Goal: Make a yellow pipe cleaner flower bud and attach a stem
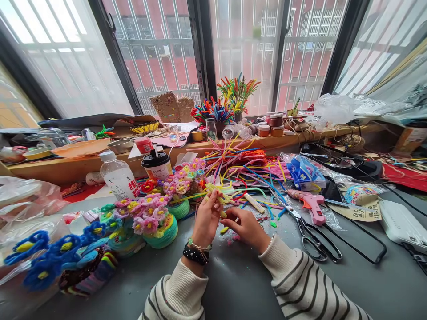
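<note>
My left hand (207, 220) is raised off the grey table (233, 284), fingers curled around a bundle of pale yellow pipe cleaners (218, 194). My right hand (246, 226) rests on the table just right of it, fingers pinched on a short yellow piece near the bundle's lower end. Small cut bits of yellow and pink (227, 231) lie below the hands. Both wrists wear bracelets and striped sleeves.
Loose coloured pipe cleaners (240, 166) are piled behind the hands. Pipe-cleaner flower baskets (156, 220) and blue flowers (50, 255) stand at left. Scissors (307, 231) and a pink glue gun (310, 204) lie at right. A water bottle (117, 178) and lidded cup (156, 165) stand behind.
</note>
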`<state>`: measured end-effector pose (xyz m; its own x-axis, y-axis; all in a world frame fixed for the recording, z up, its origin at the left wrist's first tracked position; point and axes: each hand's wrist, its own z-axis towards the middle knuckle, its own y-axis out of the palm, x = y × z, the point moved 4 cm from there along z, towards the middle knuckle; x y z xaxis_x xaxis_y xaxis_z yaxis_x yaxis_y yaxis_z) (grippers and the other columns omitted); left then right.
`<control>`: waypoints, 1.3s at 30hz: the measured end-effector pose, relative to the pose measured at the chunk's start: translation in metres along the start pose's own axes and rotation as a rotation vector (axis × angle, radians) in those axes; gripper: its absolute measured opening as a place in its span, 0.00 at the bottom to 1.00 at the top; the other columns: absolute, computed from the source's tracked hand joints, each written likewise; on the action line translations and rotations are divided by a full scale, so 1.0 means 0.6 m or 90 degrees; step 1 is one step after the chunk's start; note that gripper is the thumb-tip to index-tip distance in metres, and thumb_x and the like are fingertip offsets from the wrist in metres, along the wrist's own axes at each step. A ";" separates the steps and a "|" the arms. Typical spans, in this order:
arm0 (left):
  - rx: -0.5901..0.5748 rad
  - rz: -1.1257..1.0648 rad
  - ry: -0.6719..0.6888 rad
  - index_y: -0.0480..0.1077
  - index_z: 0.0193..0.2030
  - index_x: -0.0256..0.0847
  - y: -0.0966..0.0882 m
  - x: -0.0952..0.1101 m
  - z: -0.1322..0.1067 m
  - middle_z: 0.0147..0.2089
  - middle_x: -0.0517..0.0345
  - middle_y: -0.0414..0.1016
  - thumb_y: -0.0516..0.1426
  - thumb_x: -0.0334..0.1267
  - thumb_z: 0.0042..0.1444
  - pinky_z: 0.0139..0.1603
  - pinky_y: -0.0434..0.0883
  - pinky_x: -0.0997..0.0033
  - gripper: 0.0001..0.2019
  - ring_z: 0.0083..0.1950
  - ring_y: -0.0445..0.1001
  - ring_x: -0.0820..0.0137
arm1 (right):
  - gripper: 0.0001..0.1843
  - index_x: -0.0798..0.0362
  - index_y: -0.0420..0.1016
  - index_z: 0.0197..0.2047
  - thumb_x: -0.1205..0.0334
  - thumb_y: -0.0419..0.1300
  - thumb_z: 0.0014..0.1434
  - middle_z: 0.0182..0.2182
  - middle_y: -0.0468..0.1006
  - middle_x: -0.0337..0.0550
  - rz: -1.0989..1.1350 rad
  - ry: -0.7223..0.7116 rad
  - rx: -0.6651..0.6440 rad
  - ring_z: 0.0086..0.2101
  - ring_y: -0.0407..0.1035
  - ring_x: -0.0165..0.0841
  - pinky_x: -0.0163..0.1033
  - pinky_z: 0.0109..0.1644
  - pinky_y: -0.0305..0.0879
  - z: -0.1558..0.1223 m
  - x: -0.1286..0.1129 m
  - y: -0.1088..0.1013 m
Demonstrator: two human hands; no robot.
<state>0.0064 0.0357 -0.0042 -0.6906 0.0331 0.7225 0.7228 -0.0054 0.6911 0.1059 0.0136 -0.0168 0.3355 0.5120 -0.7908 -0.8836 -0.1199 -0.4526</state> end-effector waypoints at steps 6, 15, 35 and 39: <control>0.028 0.056 0.024 0.66 0.28 0.36 -0.001 0.001 -0.004 0.26 0.64 0.68 0.60 0.35 0.39 0.28 0.64 0.81 0.09 0.24 0.65 0.82 | 0.14 0.55 0.71 0.31 0.54 0.51 0.52 0.22 0.73 0.40 0.152 0.079 0.096 0.20 0.65 0.27 0.31 0.23 0.62 0.003 0.011 -0.022; 0.101 0.335 0.169 0.68 0.30 0.35 -0.011 0.022 -0.005 0.28 0.58 0.72 0.58 0.42 0.41 0.33 0.64 0.77 0.12 0.31 0.68 0.75 | 0.10 0.56 0.69 0.33 0.60 0.52 0.50 0.28 0.73 0.42 0.136 0.092 0.175 0.27 0.66 0.29 0.33 0.28 0.64 0.002 0.020 -0.060; -0.135 0.703 0.156 0.68 0.28 0.35 0.020 -0.014 -0.012 0.26 0.56 0.70 0.55 0.43 0.44 0.27 0.64 0.76 0.11 0.27 0.68 0.72 | 0.08 0.55 0.66 0.32 0.59 0.55 0.49 0.29 0.72 0.43 0.172 0.063 0.247 0.29 0.68 0.31 0.37 0.34 0.67 0.000 0.020 -0.065; -0.150 0.710 0.165 0.68 0.29 0.35 0.019 -0.017 -0.012 0.27 0.56 0.72 0.54 0.42 0.45 0.29 0.65 0.76 0.11 0.28 0.69 0.71 | 0.07 0.55 0.68 0.32 0.62 0.54 0.50 0.30 0.72 0.44 0.106 0.047 0.258 0.30 0.68 0.32 0.37 0.35 0.67 -0.002 0.016 -0.067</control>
<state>0.0213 0.0283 -0.0033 0.3188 -0.3126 0.8948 0.9280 -0.0890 -0.3617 0.1450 0.0224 -0.0070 0.1878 0.4502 -0.8729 -0.9792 0.1557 -0.1304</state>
